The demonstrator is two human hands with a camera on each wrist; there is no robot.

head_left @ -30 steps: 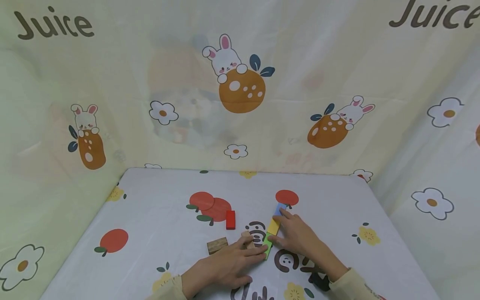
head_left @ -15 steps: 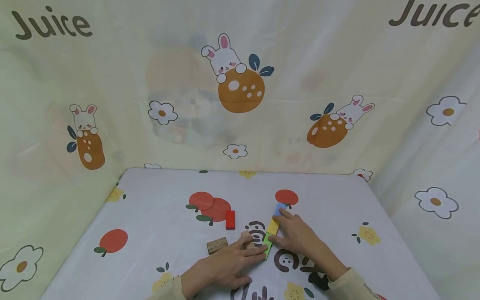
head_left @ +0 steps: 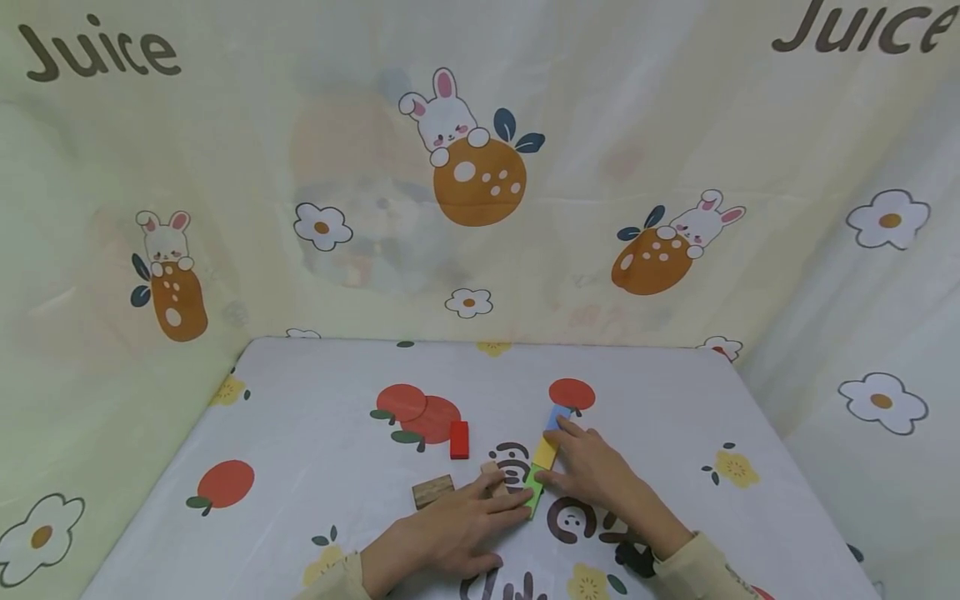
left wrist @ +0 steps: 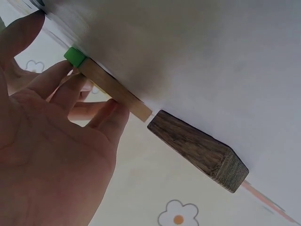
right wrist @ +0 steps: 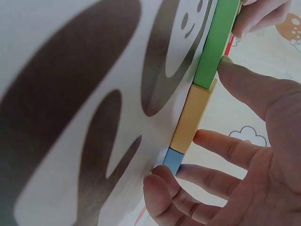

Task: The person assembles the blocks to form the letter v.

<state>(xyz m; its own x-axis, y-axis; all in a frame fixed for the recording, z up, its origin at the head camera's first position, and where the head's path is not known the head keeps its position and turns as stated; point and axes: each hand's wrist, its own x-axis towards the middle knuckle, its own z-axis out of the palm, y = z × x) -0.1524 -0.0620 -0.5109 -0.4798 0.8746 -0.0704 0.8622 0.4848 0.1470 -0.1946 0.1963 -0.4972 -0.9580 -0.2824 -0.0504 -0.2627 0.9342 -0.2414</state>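
Note:
Green [head_left: 533,483], yellow [head_left: 545,452] and blue [head_left: 557,417] blocks lie end to end in a slanting row on the cloth. My right hand [head_left: 596,471] rests along it: in the right wrist view the thumb touches the green block [right wrist: 217,47], while other fingers reach the yellow block [right wrist: 192,117] and blue block [right wrist: 173,161]. My left hand [head_left: 459,527] lies with fingers extended, one fingertip at the green block's near end. Other left fingertips touch a light wooden block [left wrist: 115,89], partly hidden in the head view. Neither hand visibly curls round a block.
A dark-grained wooden block [head_left: 433,492] lies just left of my left hand. Farther back stands a red block [head_left: 460,440]. Some black object [head_left: 634,558] sits by the right wrist, its kind unclear. Printed curtains [head_left: 360,275] enclose the table [head_left: 322,450] behind and at the sides.
The whole head view shifts very slightly to the left. Both hands and the blocks keep their places relative to one another.

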